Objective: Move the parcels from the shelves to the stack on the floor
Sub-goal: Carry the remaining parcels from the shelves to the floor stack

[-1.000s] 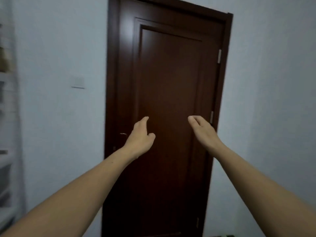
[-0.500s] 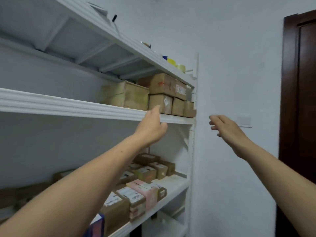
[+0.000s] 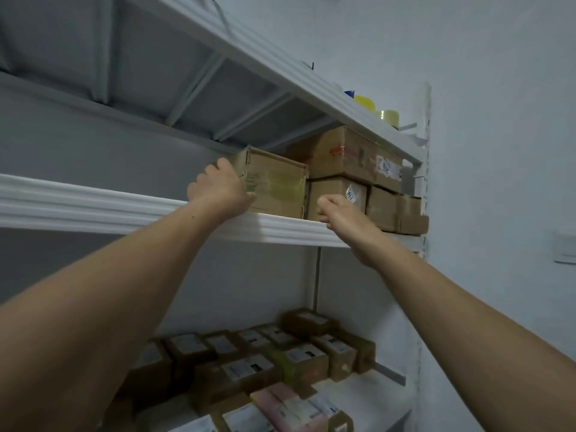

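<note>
A taped brown cardboard parcel (image 3: 277,185) stands on the middle shelf (image 3: 93,207), just left of other stacked parcels (image 3: 349,154). My left hand (image 3: 218,188) holds its left front corner, fingers curled round the side and thumb on the front face. Lower and to the right, my right hand (image 3: 339,213) hovers at the shelf's front edge with loosely curled fingers. It holds nothing and sits in front of a labelled parcel (image 3: 330,188). The floor stack is out of view.
Several smaller labelled parcels (image 3: 280,357) fill the lower shelf, with a pink one (image 3: 280,403) at the front. Yellow tape rolls (image 3: 364,102) sit on the top shelf. The shelf's white upright (image 3: 425,151) meets the wall on the right, near a wall switch (image 3: 564,247).
The view swung from the brown door to the shelves. Both hands rose toward the middle shelf; the left hand reached the parcel's corner and the right hand came in beside it.
</note>
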